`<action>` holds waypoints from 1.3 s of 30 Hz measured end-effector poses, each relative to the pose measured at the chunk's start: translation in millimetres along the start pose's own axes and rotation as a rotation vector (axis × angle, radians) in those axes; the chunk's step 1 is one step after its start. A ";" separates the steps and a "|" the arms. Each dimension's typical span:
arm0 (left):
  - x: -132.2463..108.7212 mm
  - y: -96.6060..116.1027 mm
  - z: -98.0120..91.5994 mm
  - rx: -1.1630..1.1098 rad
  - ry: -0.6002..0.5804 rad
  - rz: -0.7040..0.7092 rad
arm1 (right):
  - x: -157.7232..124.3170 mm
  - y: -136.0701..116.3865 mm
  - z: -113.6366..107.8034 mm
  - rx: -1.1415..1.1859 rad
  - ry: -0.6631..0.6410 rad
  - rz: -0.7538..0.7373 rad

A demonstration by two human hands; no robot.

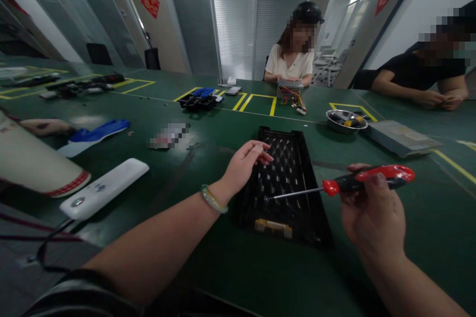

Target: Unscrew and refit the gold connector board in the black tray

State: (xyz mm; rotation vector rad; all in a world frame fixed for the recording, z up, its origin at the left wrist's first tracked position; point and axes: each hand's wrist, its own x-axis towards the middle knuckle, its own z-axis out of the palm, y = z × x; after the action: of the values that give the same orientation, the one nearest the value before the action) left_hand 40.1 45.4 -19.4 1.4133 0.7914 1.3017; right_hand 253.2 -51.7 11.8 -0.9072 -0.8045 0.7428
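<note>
A long black metal case (308, 178) with raised sides lies lengthwise before me, its inside patterned with small slots. Near its close end sits a yellowish connector with a row of pins (275, 228). In my right hand (375, 208) is a red and black screwdriver (386, 176), held sideways, its thin shaft reaching left over the case. The tip is low at the case's inner floor; contact is hard to tell. My left hand (245, 166) hovers over the far left edge of the case, fingers curled and thumb against the index finger. Anything between them is hidden.
Left are a white power strip (107, 188), a blue and white glove (98, 134) and another person's sleeve (37, 158). Farther off stand a black tray (197, 103), a metal bowl of tools (346, 123) and a grey flat box (403, 137). Two people sit opposite, one at a wired unit (290, 90).
</note>
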 end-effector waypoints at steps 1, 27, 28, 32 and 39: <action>-0.8 1.4 0.3 0.011 -0.014 0.007 | -0.2 0.3 0.0 -0.011 0.002 -0.014; 1.2 1.1 -5.7 0.299 -0.192 -0.005 | 26.4 14.8 -6.6 -0.077 0.284 -0.143; 1.3 1.0 -5.2 0.295 -0.197 -0.008 | 27.5 16.8 -7.8 -0.072 0.292 -0.138; 2.3 0.3 -3.1 0.277 -0.116 -0.023 | 30.8 23.8 -11.9 -0.074 0.317 -0.128; 18.7 -12.1 -10.7 0.259 0.313 -0.020 | 34.6 26.7 -15.7 -0.142 0.347 -0.162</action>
State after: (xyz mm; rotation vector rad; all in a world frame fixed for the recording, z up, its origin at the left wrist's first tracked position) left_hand 35.6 68.7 -26.3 1.4129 1.2165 1.4652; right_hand 278.0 -17.9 -8.2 -1.0496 -0.6179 0.3747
